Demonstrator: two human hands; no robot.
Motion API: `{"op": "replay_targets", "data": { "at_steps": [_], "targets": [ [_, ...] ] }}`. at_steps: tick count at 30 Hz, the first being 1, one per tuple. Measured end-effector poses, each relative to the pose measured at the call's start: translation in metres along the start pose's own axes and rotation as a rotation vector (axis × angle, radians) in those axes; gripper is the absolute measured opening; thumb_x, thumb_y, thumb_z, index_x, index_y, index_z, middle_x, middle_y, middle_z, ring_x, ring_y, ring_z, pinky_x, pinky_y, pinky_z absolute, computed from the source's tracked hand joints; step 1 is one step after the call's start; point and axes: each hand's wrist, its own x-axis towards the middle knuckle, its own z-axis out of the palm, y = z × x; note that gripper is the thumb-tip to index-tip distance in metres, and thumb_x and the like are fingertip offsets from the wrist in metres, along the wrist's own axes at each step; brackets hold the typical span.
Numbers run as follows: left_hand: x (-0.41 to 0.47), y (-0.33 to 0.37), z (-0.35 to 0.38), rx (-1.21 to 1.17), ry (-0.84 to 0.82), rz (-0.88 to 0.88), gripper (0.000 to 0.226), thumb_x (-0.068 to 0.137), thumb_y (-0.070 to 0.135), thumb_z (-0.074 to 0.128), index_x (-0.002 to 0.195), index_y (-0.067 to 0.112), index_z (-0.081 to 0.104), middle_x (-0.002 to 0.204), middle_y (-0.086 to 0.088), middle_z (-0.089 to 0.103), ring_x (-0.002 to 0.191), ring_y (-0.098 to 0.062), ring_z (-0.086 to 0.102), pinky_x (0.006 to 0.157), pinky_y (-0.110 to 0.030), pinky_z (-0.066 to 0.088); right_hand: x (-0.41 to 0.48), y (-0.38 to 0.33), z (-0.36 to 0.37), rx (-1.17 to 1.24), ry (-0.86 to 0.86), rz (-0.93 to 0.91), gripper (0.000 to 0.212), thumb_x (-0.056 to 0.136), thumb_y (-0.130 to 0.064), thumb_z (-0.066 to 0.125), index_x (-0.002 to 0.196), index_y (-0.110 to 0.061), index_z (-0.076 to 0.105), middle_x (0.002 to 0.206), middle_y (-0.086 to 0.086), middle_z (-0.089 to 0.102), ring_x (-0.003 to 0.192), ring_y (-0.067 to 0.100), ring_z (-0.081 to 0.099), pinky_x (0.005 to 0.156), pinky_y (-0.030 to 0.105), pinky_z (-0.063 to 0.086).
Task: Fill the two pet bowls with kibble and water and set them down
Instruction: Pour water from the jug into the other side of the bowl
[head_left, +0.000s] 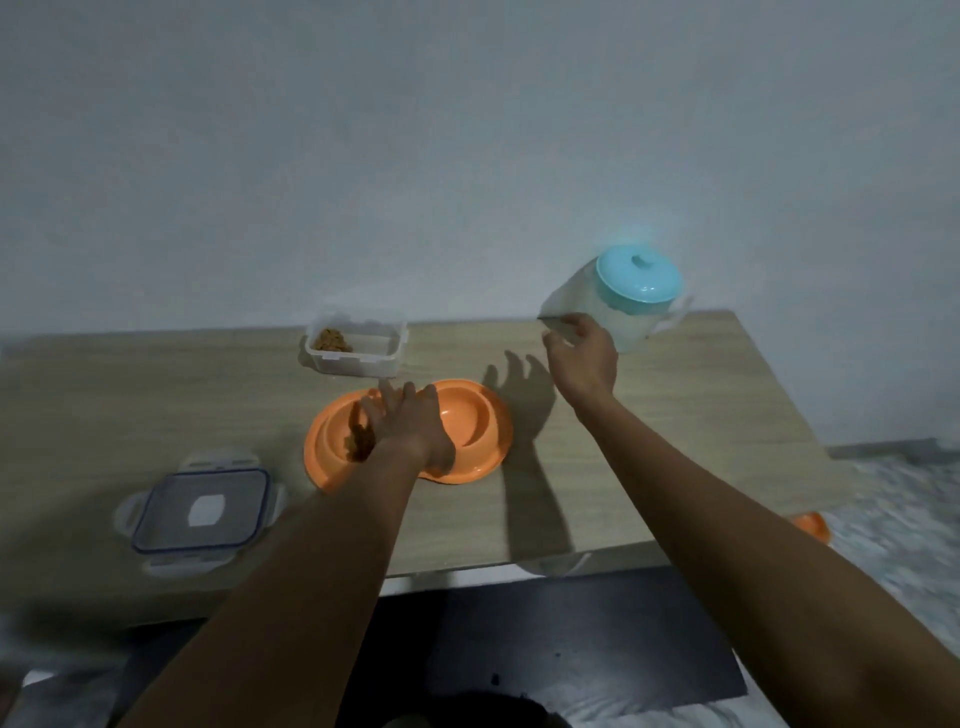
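Note:
An orange double pet bowl (470, 415) lies on the wooden table (675, 441). My left hand (410, 421) hovers over its left well with fingers spread, and brown kibble (359, 440) shows just beside the palm. The right well looks empty. At the back right, a translucent water pitcher (618, 317) with a light blue lid (639, 278) leans at an angle. My right hand (584, 358) reaches up to it with fingers apart, the fingertips at its lower side. I cannot tell if they grip it.
A clear plastic container (379, 356) holding some kibble stands behind the bowl. Its clip-on lid (200, 512) lies at the front left. Another orange object (813, 526) peeks out below the table's right edge. A wall runs directly behind the table.

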Motion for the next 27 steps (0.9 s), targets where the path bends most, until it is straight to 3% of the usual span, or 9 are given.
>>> {"op": "replay_targets", "data": {
  "at_steps": [3,7,13,17,20,23,25,27],
  "targets": [
    [0.005,0.021,-0.001,-0.037,-0.043,0.008,0.124,0.064,0.040,0.085,0.157,0.012,0.007,0.160,-0.009,0.025,0.149,-0.041,0.006,0.117,-0.062,0.009,0.019,0.004,-0.022,-0.013,0.087,0.011,0.041,0.092,-0.031,0.065,0.131,-0.018,0.064,0.137,0.009,0.062,0.127,0.027,0.056,0.105,0.039,0.046],
    [0.008,0.047,-0.003,0.011,-0.020,0.060,0.122,0.058,0.047,0.088,0.154,0.014,0.020,0.146,-0.008,0.046,0.143,-0.035,0.027,0.113,-0.060,0.017,0.042,0.014,-0.045,-0.017,0.115,0.044,0.044,0.090,-0.030,0.064,0.133,-0.019,0.064,0.136,0.009,0.059,0.126,0.027,0.055,0.105,0.038,0.046],
    [0.010,0.087,0.000,0.018,0.069,0.171,0.114,0.051,0.066,0.083,0.145,0.021,0.038,0.135,-0.005,0.055,0.135,-0.030,0.040,0.111,-0.059,0.018,0.063,0.033,-0.071,-0.027,0.180,0.075,0.041,0.093,-0.027,0.066,0.133,-0.025,0.061,0.131,0.007,0.054,0.120,0.026,0.056,0.098,0.034,0.048],
    [0.014,0.098,0.003,-0.090,0.079,0.254,0.123,0.050,0.070,0.081,0.153,0.029,0.027,0.151,-0.003,0.043,0.148,-0.031,0.020,0.113,-0.060,0.008,0.055,0.050,-0.070,0.005,-0.043,0.032,0.042,0.086,-0.031,0.073,0.127,-0.026,0.063,0.121,0.000,0.063,0.112,0.023,0.062,0.095,0.043,0.055],
    [0.016,0.081,0.001,-0.120,0.103,0.200,0.129,0.047,0.070,0.082,0.154,0.033,0.021,0.160,0.000,0.030,0.150,-0.034,0.009,0.115,-0.060,0.008,0.035,0.068,-0.053,-0.033,-0.245,0.045,0.038,0.084,-0.031,0.077,0.120,-0.022,0.070,0.125,0.003,0.066,0.115,0.022,0.062,0.099,0.041,0.051],
    [0.018,0.050,0.003,-0.135,0.089,0.079,0.136,0.036,0.068,0.083,0.153,0.036,0.022,0.160,-0.001,0.028,0.147,-0.034,0.023,0.113,-0.054,0.025,0.021,0.089,-0.038,-0.119,-0.382,0.079,0.030,0.085,-0.025,0.076,0.115,-0.022,0.075,0.121,0.003,0.073,0.115,0.021,0.065,0.102,0.036,0.050],
    [0.020,0.036,0.007,-0.228,0.049,0.073,0.146,0.027,0.067,0.083,0.154,0.030,0.023,0.158,-0.008,0.032,0.142,-0.032,0.034,0.112,-0.048,0.035,0.019,0.096,-0.035,-0.157,-0.390,0.086,0.026,0.088,-0.020,0.073,0.113,-0.021,0.078,0.119,0.002,0.075,0.115,0.021,0.066,0.101,0.032,0.049],
    [0.020,0.034,0.010,-0.295,0.050,0.079,0.144,0.030,0.059,0.088,0.155,0.024,0.025,0.155,-0.012,0.035,0.140,-0.031,0.038,0.111,-0.042,0.038,0.020,0.098,-0.035,-0.158,-0.374,0.094,0.025,0.089,-0.020,0.071,0.113,-0.022,0.079,0.119,0.002,0.076,0.116,0.020,0.066,0.102,0.031,0.049]
  ]
}}
